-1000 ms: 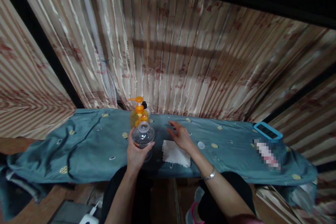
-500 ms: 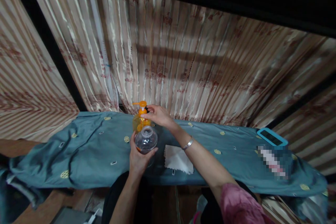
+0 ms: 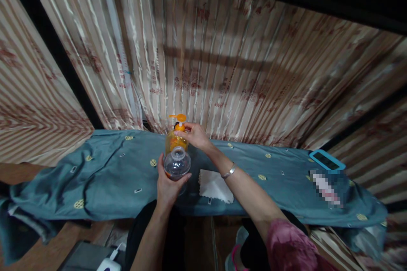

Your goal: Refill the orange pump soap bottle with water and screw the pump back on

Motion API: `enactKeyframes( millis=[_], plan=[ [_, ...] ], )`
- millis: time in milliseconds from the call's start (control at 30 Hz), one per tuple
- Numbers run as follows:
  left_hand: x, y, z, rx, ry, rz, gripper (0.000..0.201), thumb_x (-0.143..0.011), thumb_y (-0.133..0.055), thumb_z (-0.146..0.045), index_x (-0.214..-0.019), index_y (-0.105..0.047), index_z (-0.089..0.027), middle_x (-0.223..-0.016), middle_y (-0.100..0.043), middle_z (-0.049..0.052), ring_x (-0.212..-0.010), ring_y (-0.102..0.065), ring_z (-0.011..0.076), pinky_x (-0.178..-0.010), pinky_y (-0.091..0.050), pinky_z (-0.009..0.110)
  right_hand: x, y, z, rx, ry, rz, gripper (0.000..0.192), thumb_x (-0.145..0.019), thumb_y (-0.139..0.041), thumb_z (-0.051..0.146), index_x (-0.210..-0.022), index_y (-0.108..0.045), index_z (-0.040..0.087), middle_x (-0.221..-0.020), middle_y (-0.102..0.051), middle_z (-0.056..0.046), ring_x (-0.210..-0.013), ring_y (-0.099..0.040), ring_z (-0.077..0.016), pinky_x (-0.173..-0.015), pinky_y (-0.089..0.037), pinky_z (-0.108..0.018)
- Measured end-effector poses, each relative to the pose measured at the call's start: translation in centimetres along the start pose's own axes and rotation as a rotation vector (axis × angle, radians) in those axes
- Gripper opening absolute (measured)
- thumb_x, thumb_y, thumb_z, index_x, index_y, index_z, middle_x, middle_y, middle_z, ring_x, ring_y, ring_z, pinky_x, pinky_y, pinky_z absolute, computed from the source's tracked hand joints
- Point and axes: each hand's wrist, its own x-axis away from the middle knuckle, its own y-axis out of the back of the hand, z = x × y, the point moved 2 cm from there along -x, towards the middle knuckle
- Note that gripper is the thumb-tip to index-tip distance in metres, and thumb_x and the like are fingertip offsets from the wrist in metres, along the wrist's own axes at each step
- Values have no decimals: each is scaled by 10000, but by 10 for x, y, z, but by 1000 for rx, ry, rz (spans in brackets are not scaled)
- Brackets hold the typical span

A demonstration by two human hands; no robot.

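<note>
The left hand (image 3: 168, 184) holds a clear bottle (image 3: 177, 163) above the counter (image 3: 104, 178), its grip wrapped around it. The right hand (image 3: 194, 134) grasps the orange pump bottle (image 3: 174, 139) just behind. A white cloth (image 3: 215, 186) lies nearby.

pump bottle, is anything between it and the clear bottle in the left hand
Nothing visible. The pump bottle stands on the cloth right behind the clear bottle, whose open mouth faces up. The left hand grips the clear bottle from below; the right hand is at the pump bottle's neck, off to the side.
</note>
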Motion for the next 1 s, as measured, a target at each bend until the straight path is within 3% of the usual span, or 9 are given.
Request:
enactKeyframes(
  millis=[233,467,533,600,700,767,867,1000],
  plan=[
    [-1,-3,6,35,-60,-9,1221,-503,-890,-437,-1500,-220,-211,-1477,-427,180,-1321,-498,353,-1119,-388,505,19,60,-6,34,10,-187,342,-761,-715,483,-825,-719,147,-706,-619,20,-669,-550,-153,-610,-350,-262],
    [21,15,-8,1,-332,-97,1260,-554,-888,-448,-1530,-131,-198,-1580,-252,218,-1476,-249,358,-1193,-239,540,62,108,-14,95,-6,-254,325,-766,-713,478,-830,-718,159,-754,-663,-5,-679,-556,-171,-669,-394,-293],
    [39,22,-15,-37,-381,-98,1178,-594,-872,-431,-1522,-179,-216,-1561,-305,188,-1464,-282,348,-1190,-258,540,77,115,-15,106,-20,-255,339,-771,-700,490,-808,-712,153,-720,-637,-7,-663,-540,-173,-664,-396,-299],
    [58,22,-21,-85,-421,-80,1006,-633,-853,-416,-1468,-325,-225,-1470,-444,155,-1384,-421,334,-1165,-328,525,92,119,-13,104,-24,-235,354,-778,-687,505,-786,-698,151,-710,-621,-10,-673,-546,-180,-669,-404,-303],
    [77,-1,-27,-85,-433,146,638,-780,-739,-387,-1350,-488,-248,-1354,-565,117,-1279,-546,291,-1118,-412,494,110,119,-8,103,-25,-173,322,-803,-682,482,-816,-697,160,-759,-653,-19,-725,-582,-195,-700,-410,-307],
    [76,-25,-27,-21,-333,267,769,-779,-738,-392,-1437,-367,-247,-1452,-487,139,-1355,-474,300,-1136,-385,518,120,116,-5,134,-25,-161,282,-813,-695,444,-843,-707,164,-787,-671,-23,-751,-591,-202,-711,-402,-307],
    [58,-64,-27,55,-254,325,978,-705,-793,-385,-1494,-235,-229,-1560,-335,169,-1458,-317,325,-1191,-271,547,130,111,-2,188,10,-170,237,-807,-726,392,-829,-706,158,-767,-659,-21,-749,-569,-200,-706,-395,-303],
    [29,-100,-29,103,-235,395,1036,-626,-835,-367,-1476,-256,-240,-1501,-419,165,-1394,-426,337,-1146,-354,538,139,108,-4,173,10,-167,243,-831,-708,400,-855,-708,158,-785,-651,-27,-779,-559,-204,-714,-404,-310]
  ],
)
